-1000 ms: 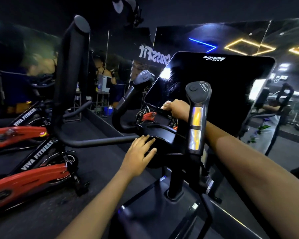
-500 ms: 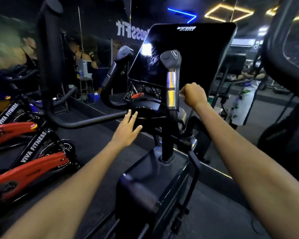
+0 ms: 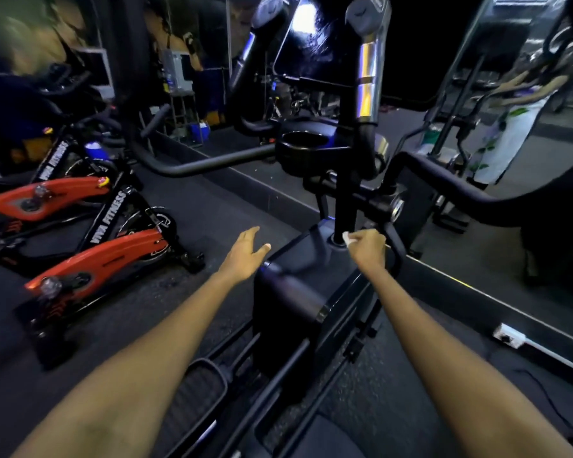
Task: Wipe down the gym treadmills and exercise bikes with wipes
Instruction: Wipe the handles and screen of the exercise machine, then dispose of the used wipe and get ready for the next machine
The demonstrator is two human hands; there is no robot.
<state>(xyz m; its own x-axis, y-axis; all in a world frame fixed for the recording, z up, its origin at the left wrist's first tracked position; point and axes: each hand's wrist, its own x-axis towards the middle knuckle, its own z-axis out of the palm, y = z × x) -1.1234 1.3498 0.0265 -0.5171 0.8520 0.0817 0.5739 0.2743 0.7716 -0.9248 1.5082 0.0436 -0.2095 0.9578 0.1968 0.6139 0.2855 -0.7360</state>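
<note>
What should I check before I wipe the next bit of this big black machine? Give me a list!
1. Wipe in hand: ok. The right hand pinches a small white wipe.
2. Wipe near the machine: ok. It sits by the base of the upright post, on the black housing.
3. Other hand out of the way: ok. The left hand is open and holds nothing, beside the housing.
4. Wipe still clean and damp: cannot tell, too little of it shows.
5. Cup holder empty: cannot tell, its inside is dark.
</note>
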